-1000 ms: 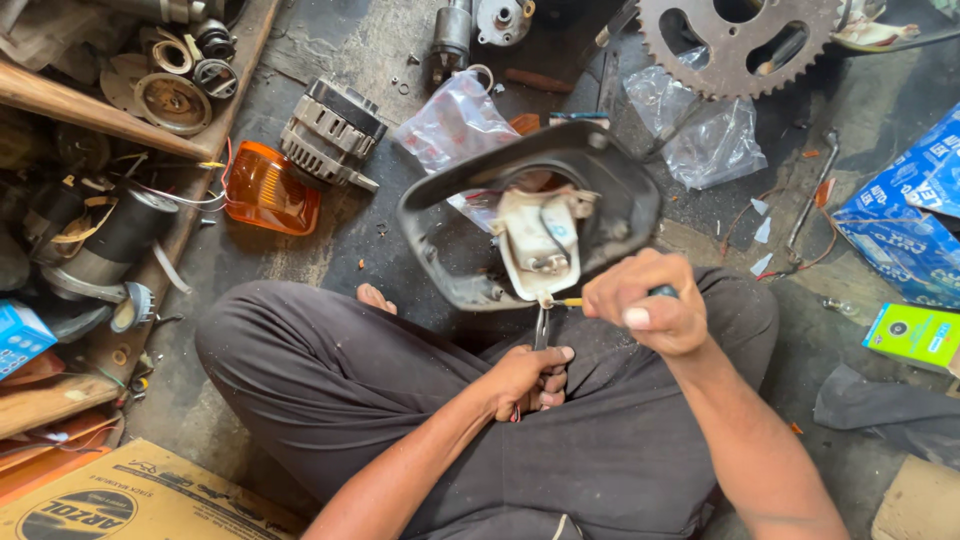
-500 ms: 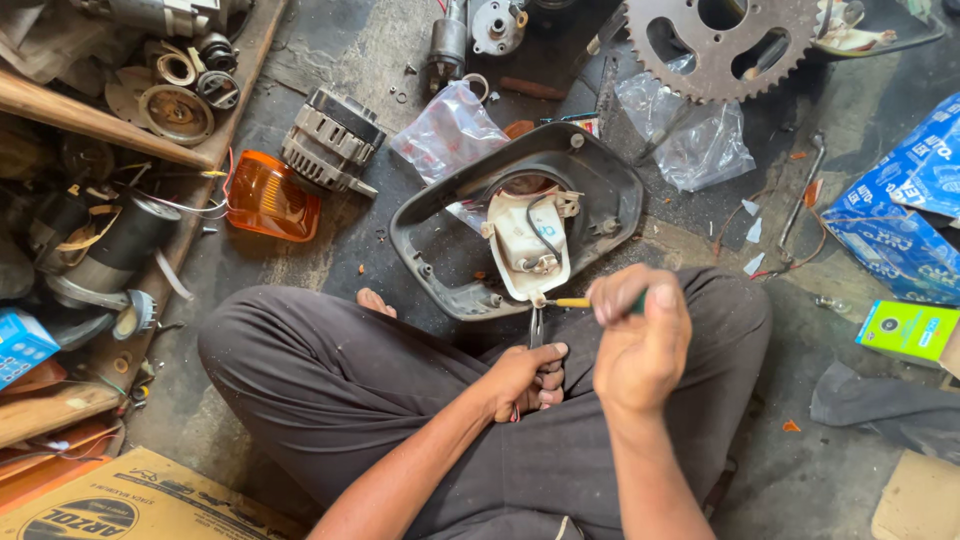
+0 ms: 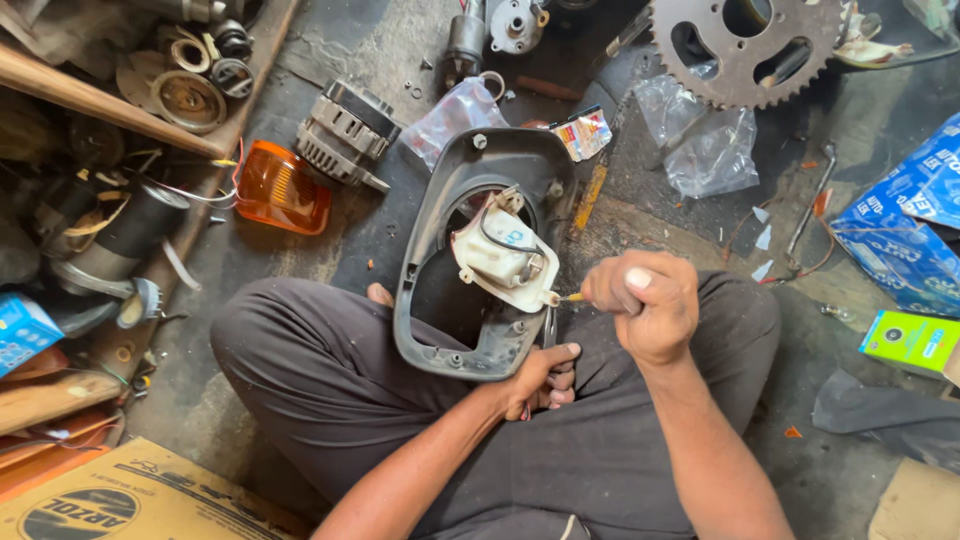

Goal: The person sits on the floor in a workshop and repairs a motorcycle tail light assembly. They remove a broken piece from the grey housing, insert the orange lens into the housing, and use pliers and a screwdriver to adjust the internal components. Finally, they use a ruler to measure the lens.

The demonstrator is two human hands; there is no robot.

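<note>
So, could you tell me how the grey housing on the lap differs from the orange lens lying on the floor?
The grey housing is a large, dull, opaque frame with an open middle; the orange lens is smaller, glossy and translucent. The housing rests tilted against the person's legs, steadied by the left hand while the right hand works at its white insert; the lens lies untouched on the floor. Both look like plastic vehicle light parts.

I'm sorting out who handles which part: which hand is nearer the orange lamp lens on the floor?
Left. The left hand grips the grey housing at its near edge, on the side of the orange lens. The right hand holds a screwdriver farther right.
</note>
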